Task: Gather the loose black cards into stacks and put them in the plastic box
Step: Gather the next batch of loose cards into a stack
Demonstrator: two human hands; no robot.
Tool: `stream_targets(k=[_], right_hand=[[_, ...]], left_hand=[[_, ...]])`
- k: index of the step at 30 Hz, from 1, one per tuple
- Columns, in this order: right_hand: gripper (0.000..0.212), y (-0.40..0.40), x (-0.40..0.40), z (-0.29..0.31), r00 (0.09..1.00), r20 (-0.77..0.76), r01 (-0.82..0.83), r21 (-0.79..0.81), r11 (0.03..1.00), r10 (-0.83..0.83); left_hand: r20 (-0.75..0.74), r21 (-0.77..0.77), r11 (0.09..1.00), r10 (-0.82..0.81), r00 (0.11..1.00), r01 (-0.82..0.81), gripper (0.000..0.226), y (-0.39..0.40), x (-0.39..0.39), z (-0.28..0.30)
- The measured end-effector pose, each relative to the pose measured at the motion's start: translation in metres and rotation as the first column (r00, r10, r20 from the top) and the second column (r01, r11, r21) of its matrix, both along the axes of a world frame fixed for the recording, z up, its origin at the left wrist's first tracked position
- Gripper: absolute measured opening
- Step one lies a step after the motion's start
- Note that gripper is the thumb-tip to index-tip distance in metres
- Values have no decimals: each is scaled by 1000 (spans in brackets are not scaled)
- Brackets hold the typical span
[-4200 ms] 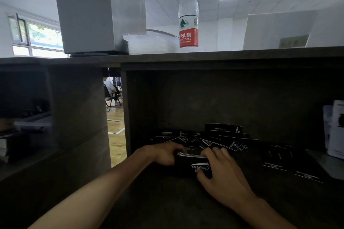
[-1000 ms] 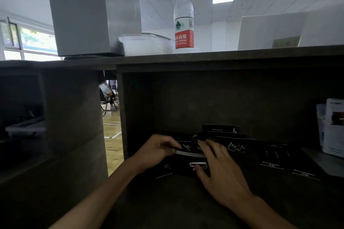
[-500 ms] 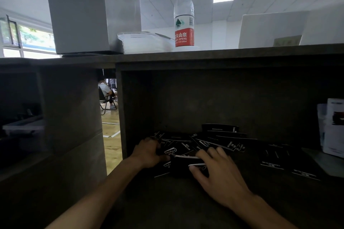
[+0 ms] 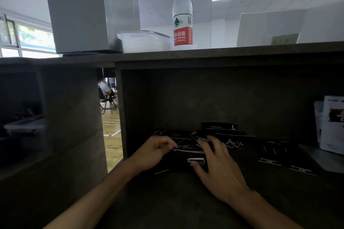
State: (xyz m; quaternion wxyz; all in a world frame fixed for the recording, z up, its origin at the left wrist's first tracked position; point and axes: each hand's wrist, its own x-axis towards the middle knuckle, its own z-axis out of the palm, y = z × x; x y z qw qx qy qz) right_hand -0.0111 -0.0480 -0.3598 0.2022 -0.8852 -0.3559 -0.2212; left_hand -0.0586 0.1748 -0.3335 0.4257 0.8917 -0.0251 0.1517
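Inside a dark shelf recess, a stack of black cards (image 4: 183,160) with white script stands on edge between my hands. My left hand (image 4: 156,151) pinches the stack's left top corner. My right hand (image 4: 216,161) curls round its right side, thumb in front and fingers over the top. More loose black cards (image 4: 229,136) lie fanned behind the stack, and others (image 4: 270,154) lie to the right. A clear plastic box (image 4: 143,42) sits on the shelf top above, left of the bottle.
A water bottle (image 4: 182,15) with a red label stands on the shelf top beside a large grey box (image 4: 89,11). White packets (image 4: 331,124) lean at the recess's right end. A grey tray (image 4: 24,124) sits in the left compartment.
My left hand reached left to the loose cards half a second ago and is back at the stack's left corner. The right hand stayed on the stack.
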Motion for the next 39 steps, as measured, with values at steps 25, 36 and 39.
stream_targets(k=[25,36,39], right_hand=[[41,3,0,4,1000,-19,18,-61,998,-19],[67,2,-3,1,999,-31,14,-20,1000,-15],[81,1,-3,-1,1000,-24,-20,-9,1000,20]], left_hand=[[-317,608,782,398,861,-137,46,10,7,12],[-104,125,992,49,993,-36,23,-11,-6,15],[-175,-139,989,-69,982,45,39,-26,-13,16]])
